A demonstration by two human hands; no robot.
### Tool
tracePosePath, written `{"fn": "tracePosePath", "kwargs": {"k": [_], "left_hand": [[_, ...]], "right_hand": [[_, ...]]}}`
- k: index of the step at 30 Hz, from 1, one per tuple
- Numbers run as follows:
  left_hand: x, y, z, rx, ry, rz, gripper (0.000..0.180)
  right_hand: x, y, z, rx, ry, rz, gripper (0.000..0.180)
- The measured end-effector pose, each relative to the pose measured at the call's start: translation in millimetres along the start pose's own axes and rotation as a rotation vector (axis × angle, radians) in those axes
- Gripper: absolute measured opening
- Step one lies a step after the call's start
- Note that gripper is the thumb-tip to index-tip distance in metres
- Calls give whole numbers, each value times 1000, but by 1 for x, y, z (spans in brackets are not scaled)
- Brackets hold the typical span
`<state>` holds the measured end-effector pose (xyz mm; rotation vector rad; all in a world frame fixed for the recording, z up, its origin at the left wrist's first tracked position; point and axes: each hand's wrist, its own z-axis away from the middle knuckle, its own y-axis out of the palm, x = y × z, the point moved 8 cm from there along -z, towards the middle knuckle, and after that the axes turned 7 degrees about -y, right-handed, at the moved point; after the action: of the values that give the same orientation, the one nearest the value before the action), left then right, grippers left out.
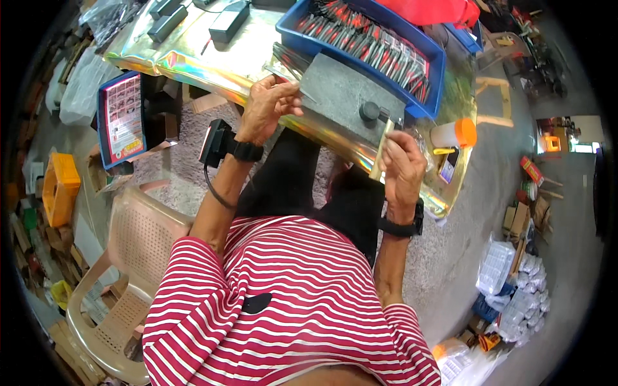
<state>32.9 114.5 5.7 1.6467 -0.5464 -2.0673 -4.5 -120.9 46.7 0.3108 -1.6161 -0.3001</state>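
Far left, at 9 o'clock, a blue-framed printed card [121,119] leans by the beige plastic chair [132,257]. Moving in, the left hand [267,109], a black wrist-strapped device [222,145] below it, pinches 1 thin clear sleeve [290,80] between thumb and curled fingers, right at the grey stone slab [341,96] on the shiny gold-foil table [212,61]. At 12 o'clock sits the blue plastic tray of red-and-black packets [370,45]. Across at 3 o'clock, the right hand [402,167] grips 1 flat pale strip [381,149], fingers pressed together around it, just beside the orange-capped white bottle [454,134].
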Motion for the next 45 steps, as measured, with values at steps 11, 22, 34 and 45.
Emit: {"fn": "tracePosePath", "kwargs": {"k": [11,22,34,45], "left_hand": [[29,66,34,251,-188,347,13],[48,77,32,234,-261,356,16],[49,84,29,233,-224,218,17],[37,92,31,193,-54,-79,19]], "right_hand": [[-7,53,8,139,41,-119,13],[-6,42,7,80,25,-71,11],[-7,28,5,59,16,-14,12],[0,25,7,48,-137,282,10]]}}
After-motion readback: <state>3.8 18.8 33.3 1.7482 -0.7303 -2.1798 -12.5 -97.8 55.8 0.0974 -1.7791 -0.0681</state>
